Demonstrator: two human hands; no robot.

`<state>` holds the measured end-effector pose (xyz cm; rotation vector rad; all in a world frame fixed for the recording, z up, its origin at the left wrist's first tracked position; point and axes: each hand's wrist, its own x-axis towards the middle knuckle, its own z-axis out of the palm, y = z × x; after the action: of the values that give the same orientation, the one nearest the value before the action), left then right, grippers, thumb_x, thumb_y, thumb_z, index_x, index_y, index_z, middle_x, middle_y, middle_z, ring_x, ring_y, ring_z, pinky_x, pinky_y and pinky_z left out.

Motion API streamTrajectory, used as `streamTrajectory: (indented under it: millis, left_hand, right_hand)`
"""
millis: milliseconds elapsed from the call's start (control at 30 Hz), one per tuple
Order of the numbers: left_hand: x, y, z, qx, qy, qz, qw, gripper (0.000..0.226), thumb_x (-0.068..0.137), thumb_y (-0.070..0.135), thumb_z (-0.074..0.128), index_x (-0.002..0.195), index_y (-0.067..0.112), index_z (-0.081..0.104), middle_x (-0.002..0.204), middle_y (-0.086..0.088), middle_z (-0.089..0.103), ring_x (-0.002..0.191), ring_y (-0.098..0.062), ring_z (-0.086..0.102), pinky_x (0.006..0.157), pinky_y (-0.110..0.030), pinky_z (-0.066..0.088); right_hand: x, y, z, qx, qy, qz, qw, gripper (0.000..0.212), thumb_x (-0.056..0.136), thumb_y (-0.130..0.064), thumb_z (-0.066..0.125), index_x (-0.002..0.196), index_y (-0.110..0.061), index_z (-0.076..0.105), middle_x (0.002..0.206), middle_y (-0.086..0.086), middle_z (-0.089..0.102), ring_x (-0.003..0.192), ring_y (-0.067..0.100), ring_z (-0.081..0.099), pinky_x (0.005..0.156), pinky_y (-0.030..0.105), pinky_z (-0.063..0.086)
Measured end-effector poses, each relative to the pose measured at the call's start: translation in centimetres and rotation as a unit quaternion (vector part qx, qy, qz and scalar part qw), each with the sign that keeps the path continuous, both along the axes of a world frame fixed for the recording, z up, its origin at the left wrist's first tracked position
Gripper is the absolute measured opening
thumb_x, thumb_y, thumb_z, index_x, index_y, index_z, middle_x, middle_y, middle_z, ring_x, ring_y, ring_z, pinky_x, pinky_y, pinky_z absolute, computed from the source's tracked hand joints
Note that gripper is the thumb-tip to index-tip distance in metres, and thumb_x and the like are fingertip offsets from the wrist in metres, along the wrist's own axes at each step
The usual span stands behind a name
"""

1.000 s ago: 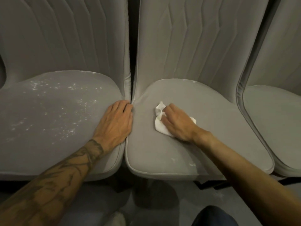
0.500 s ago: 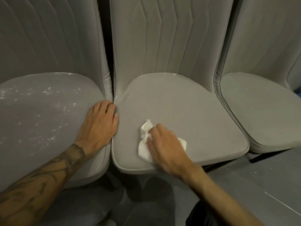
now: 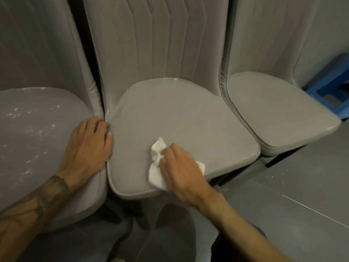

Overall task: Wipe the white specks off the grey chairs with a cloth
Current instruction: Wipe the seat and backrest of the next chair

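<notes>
White crumpled cloth [image 3: 155, 176] gripped by right hand [image 3: 181, 167] on smooth grey seat [image 3: 179, 114]; left hand [image 3: 88, 146] rests relaxed.

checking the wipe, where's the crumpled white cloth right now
In the head view, the crumpled white cloth is gripped by the right hand near the front edge of the middle grey chair seat, right of the left hand.
</notes>
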<state>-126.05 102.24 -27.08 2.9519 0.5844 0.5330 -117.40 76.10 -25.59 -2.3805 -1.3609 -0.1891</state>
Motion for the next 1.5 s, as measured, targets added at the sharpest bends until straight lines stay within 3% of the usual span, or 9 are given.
streamTrajectory:
  millis: [200, 267, 367, 533, 800, 967, 1133, 1300, 1500]
  left_hand:
    - [0.0, 0.0, -0.1, 0.001, -0.01, -0.001, 1.0, 0.036, 0.102, 0.03, 0.038, 0.117, 0.004, 0.059, 0.127, -0.021, 0.056, 0.11, -0.041, 0.052, 0.094, -0.056, 0.045]
    - [0.0, 0.0, -0.2, 0.006, -0.015, -0.003, 1.0, 0.036, 0.102, 0.03, 0.037, 0.116, 0.005, 0.059, 0.126, -0.02, 0.056, 0.109, -0.04, 0.051, 0.093, -0.055, 0.044]
    - [0.1, 0.2, -0.4, 0.013, -0.013, -0.006, 1.0, 0.036, 0.103, 0.03, 0.037, 0.116, 0.005, 0.058, 0.126, -0.02, 0.055, 0.109, -0.041, 0.051, 0.093, -0.055, 0.044]
    - [0.1, 0.3, -0.5, 0.018, -0.024, -0.015, 0.999, 0.035, 0.103, 0.028, 0.039, 0.117, 0.003, 0.059, 0.125, -0.022, 0.056, 0.107, -0.042, 0.052, 0.092, -0.057, 0.044]
    - [0.2, 0.1, -0.4, 0.024, -0.03, -0.019, 0.999, 0.035, 0.103, 0.026, 0.039, 0.117, 0.001, 0.06, 0.125, -0.024, 0.056, 0.106, -0.043, 0.053, 0.093, -0.057, 0.043]
    - [0.4, -0.1, -0.4, 0.015, -0.023, -0.012, 1.0, 0.034, 0.103, 0.026, 0.039, 0.116, 0.002, 0.06, 0.124, -0.022, 0.057, 0.107, -0.042, 0.053, 0.094, -0.054, 0.043]
    - [0.3, 0.0, -0.3, 0.006, -0.016, -0.003, 1.0, 0.033, 0.103, 0.026, 0.04, 0.115, 0.004, 0.061, 0.123, -0.02, 0.057, 0.108, -0.039, 0.052, 0.094, -0.052, 0.042]
    - [0.1, 0.3, 0.1, -0.026, -0.019, -0.013, 0.999, 0.032, 0.104, 0.027, 0.04, 0.115, 0.004, 0.061, 0.123, -0.018, 0.055, 0.108, -0.038, 0.053, 0.096, -0.051, 0.044]
    - [-2.7, 0.5, 0.6, 0.028, -0.011, -0.017, 0.999, 0.028, 0.105, 0.021, 0.041, 0.115, 0.005, 0.061, 0.119, -0.019, 0.058, 0.106, -0.038, 0.056, 0.094, -0.049, 0.042]
  right_hand:
    - [8.4, -7.0, 1.0, -0.101, -0.063, -0.172, 0.978, 0.038, 0.099, -0.023, 0.021, 0.098, -0.004, 0.053, 0.099, 0.016, 0.053, 0.084, 0.032, 0.049, 0.068, 0.051, 0.044]
    - [6.4, -5.9, 0.4, -0.046, -0.055, -0.212, 0.975, 0.027, 0.099, -0.021, 0.027, 0.094, -0.006, 0.05, 0.094, 0.014, 0.051, 0.077, 0.033, 0.049, 0.065, 0.048, 0.043]
    - [0.0, -1.7, -0.6, 0.032, -0.056, -0.129, 0.99, 0.011, 0.096, -0.016, 0.038, 0.089, -0.012, 0.046, 0.084, 0.013, 0.052, 0.067, 0.032, 0.049, 0.057, 0.043, 0.04]
    - [0.0, -1.4, -0.3, -0.006, -0.017, -0.006, 1.0, 0.026, 0.103, -0.023, 0.031, 0.096, -0.011, 0.053, 0.094, 0.008, 0.049, 0.078, 0.027, 0.043, 0.066, 0.043, 0.034]
    - [10.1, -8.9, 0.3, -0.069, -0.027, -0.241, 0.968, 0.023, 0.103, -0.016, 0.034, 0.097, -0.002, 0.051, 0.101, 0.016, 0.05, 0.085, 0.032, 0.047, 0.073, 0.047, 0.039]
    - [1.2, -3.0, -0.9, 0.015, -0.071, -0.177, 0.981, 0.009, 0.097, -0.011, 0.044, 0.088, -0.013, 0.045, 0.085, 0.011, 0.046, 0.071, 0.031, 0.044, 0.058, 0.044, 0.032]
    - [-3.1, 1.4, -0.8, -0.024, -0.059, -0.052, 0.997, 0.024, 0.105, -0.022, 0.026, 0.092, -0.017, 0.046, 0.093, 0.006, 0.046, 0.078, 0.023, 0.04, 0.065, 0.036, 0.02]
    - [-2.6, -0.2, -0.8, -0.102, -0.04, -0.14, 0.984, 0.044, 0.105, -0.025, 0.009, 0.103, -0.017, 0.052, 0.101, 0.005, 0.048, 0.087, 0.023, 0.041, 0.069, 0.036, 0.019]
    - [-9.1, 7.3, -0.8, -0.022, 0.002, -0.029, 0.999, 0.012, 0.099, -0.023, 0.037, 0.094, -0.019, 0.048, 0.095, 0.006, 0.049, 0.082, 0.024, 0.044, 0.069, 0.041, 0.037]
